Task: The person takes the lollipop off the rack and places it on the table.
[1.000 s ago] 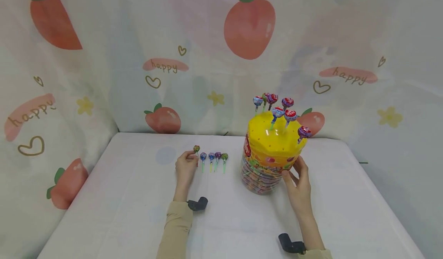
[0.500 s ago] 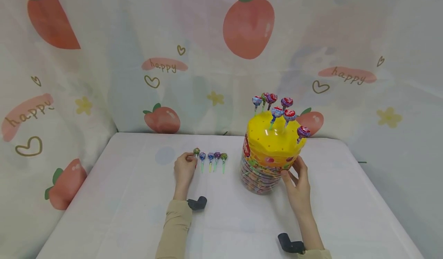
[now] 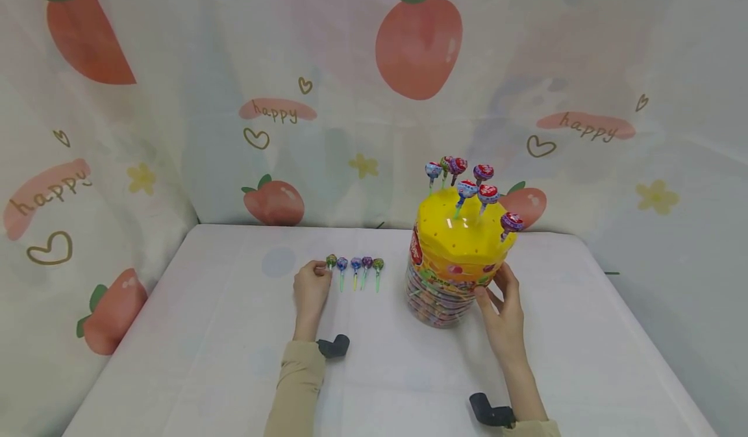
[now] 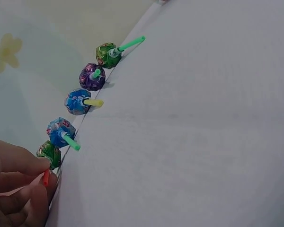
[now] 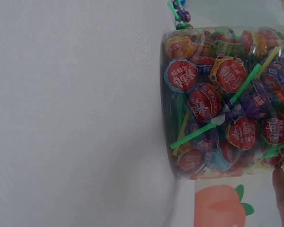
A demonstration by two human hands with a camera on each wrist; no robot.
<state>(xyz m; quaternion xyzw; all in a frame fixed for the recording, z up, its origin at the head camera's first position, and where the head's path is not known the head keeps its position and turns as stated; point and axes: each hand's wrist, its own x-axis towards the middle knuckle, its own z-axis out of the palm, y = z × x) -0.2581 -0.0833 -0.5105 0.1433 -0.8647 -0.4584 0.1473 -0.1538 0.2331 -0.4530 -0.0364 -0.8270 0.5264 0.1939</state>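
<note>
Nearest us, we see two tan fabric sleeves [image 3: 298, 385] and the black curved wrist pieces [image 3: 334, 346] over a white-covered table [image 3: 397, 385]. Our right hand [image 3: 505, 317] holds the right side of a clear ribbed plastic jar [image 3: 438, 304], thumb spread apart from the fingers, just below its glossy yellow lid [image 3: 450, 236]. The right wrist view shows wrapped lollipops packed inside, and seven more stand upright or tilted in the lid's top. A little farther, well left of the jar, our left hand [image 3: 311, 289] pinches the red stick of a green-wrapped lollipop [image 4: 49, 153] between thumb and finger; we cannot tell whether it touches the table. It sits at the left end of a row, beside two blue lollipops [image 3: 342, 265], a purple one [image 3: 367, 262] and another green one [image 3: 378, 264]. Farthest is a pale fabric backdrop [image 3: 345, 34] printed with peaches.
</note>
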